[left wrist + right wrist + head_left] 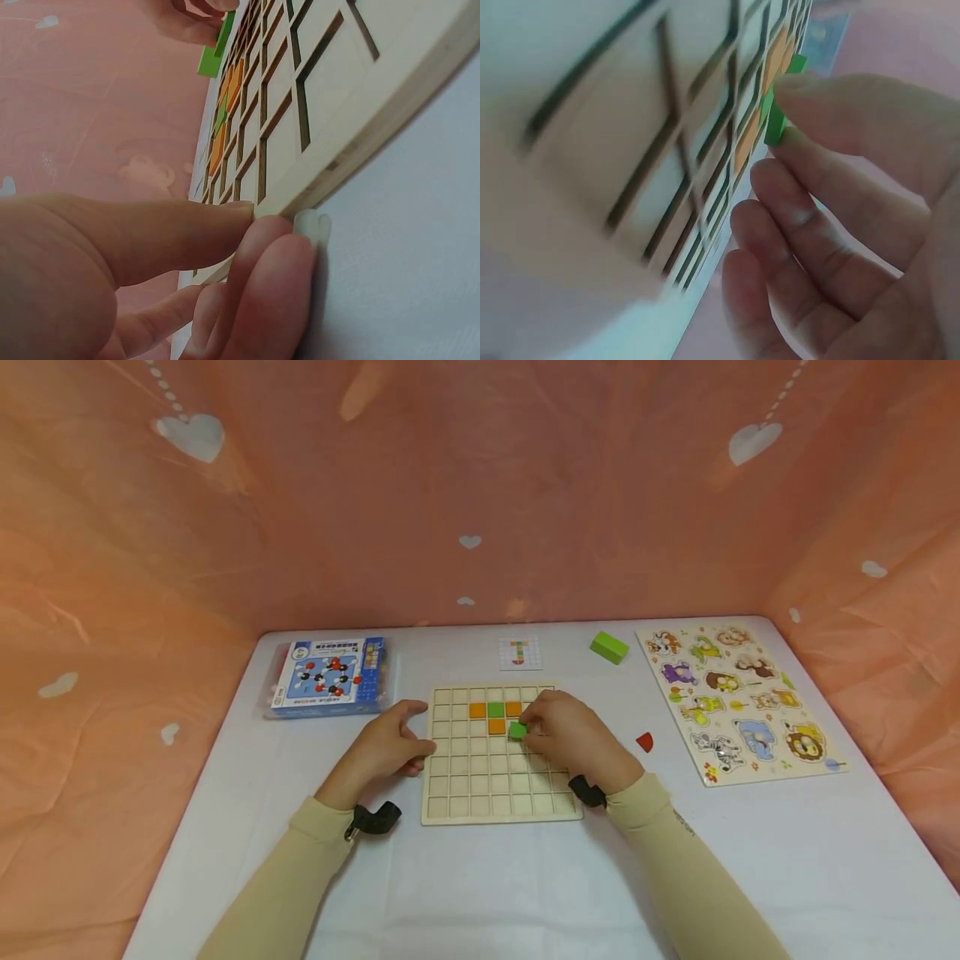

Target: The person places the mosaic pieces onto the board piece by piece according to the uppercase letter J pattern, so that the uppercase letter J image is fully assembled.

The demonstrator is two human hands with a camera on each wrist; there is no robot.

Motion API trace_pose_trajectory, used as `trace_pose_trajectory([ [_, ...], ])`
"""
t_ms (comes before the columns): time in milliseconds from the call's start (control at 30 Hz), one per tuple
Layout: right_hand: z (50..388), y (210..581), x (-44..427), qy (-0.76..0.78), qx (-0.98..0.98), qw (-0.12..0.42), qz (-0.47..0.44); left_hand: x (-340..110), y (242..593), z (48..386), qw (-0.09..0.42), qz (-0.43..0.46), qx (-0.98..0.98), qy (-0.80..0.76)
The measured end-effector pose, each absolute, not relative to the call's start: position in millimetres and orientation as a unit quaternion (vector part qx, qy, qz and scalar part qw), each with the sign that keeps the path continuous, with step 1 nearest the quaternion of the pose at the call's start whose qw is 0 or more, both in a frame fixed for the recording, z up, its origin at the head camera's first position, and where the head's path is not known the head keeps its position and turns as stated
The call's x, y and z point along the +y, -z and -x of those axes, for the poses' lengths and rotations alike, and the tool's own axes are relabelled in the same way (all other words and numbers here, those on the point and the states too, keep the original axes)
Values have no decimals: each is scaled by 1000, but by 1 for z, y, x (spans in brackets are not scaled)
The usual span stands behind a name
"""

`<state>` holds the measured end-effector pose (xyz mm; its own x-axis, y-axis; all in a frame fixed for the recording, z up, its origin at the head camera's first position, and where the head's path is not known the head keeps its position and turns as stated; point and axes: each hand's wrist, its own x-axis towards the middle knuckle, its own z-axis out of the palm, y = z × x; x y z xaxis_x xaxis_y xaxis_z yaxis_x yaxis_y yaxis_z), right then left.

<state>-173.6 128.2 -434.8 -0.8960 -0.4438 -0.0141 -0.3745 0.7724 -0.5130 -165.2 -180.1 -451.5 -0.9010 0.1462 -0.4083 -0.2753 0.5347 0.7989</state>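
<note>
A wooden grid board (461, 781) lies on the table. Orange tiles (477, 711) and a green tile (496, 710) sit in its upper cells. My right hand (573, 739) is over the board's right side, pinching a small green square tile (517, 731) between thumb and index finger. That tile is tilted, close to an orange tile (745, 142) in the right wrist view. At the board's left edge is my left hand (386, 743). In the left wrist view its thumb (187, 229) lies on the rim, with curled fingers (274, 289) against the outer side.
Behind the board lies a pattern card (530, 653) with a coloured J shape. A green block (609, 647) and a red quarter-round piece (645, 742) are to the right, before an animal puzzle board (738, 706). A boxed molecule model set (326, 678) lies back left.
</note>
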Motion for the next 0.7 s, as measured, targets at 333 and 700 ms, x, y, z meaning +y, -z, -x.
trace_pose_trajectory([
  [333,169,437,104,232,934,52,266,-180,449,163,218,44,846,-484],
  [700,167,440,98,218,935,57,273,-179,452,164,216,48,849,-480],
])
